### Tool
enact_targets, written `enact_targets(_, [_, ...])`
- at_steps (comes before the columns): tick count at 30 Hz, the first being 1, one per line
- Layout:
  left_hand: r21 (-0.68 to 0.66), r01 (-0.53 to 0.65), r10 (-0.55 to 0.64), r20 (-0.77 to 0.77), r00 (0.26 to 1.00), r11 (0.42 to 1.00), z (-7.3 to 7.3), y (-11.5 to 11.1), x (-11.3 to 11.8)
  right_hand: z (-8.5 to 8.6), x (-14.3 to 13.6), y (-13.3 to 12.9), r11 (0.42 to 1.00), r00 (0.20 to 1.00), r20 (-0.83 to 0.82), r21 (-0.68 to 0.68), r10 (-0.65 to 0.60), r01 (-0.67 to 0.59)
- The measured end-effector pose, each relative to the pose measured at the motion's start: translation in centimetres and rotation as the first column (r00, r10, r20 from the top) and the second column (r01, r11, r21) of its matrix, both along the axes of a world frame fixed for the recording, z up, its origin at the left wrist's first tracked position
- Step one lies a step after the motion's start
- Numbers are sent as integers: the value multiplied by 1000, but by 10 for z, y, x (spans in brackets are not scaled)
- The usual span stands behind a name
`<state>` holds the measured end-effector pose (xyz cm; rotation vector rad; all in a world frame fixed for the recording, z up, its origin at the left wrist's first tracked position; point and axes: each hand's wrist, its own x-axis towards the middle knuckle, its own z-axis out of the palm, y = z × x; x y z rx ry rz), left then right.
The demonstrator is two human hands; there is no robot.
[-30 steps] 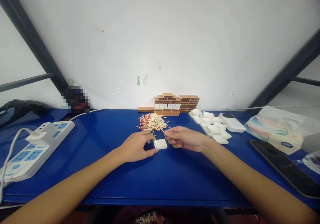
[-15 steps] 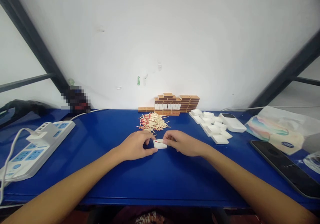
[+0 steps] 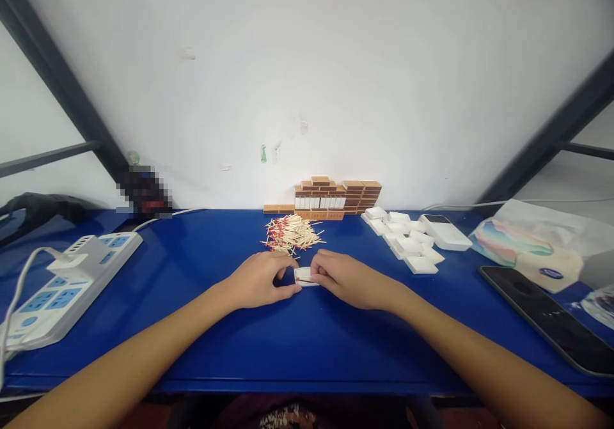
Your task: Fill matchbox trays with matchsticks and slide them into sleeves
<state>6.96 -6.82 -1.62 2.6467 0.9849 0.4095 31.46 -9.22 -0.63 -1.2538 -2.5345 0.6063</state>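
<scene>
A small white matchbox tray [image 3: 302,272] stands on the blue table in front of me, its top side open. My left hand [image 3: 261,280] is closed on its left end, thumb at the front and fingers behind. At its right end, my right hand [image 3: 344,279] pinches a match [image 3: 305,280] whose red head points left over the tray. The fingers cover part of the tray, and how many matches lie inside cannot be made out. Just behind the hands is a loose pile of red-headed matches [image 3: 293,232].
Stacked brown matchboxes [image 3: 362,195] stand against the wall. White trays [image 3: 407,245] lie in a heap at right, near a white device [image 3: 448,237], a tissue pack [image 3: 532,250] and a phone [image 3: 542,314]. A power strip [image 3: 67,295] is at left.
My right hand has moved slightly left and turned over the tray, bringing the match from the tray's back side to its front. My left hand keeps its hold.
</scene>
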Motion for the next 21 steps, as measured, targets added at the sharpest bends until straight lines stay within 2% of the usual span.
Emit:
enact_targets(10, [-2,-1,1,-1,1000,1000,2,-1,0,-1,0,3,1000,999,-41,11,6,-5])
enact_targets(14, [15,15,-15,4,1000,1000,1,-1,1,-2,-3,5,996,994,-105,85,3,6])
enact_targets(17, [21,21,-21,-5,1000,1000,0,-1,1,-4,-3,11,979,989,-137,187,-51,76])
enact_targets(21, [33,25,-25,-13,1000,999,0,-2,1,-14,6,27,935,972,-146,280,-183,218])
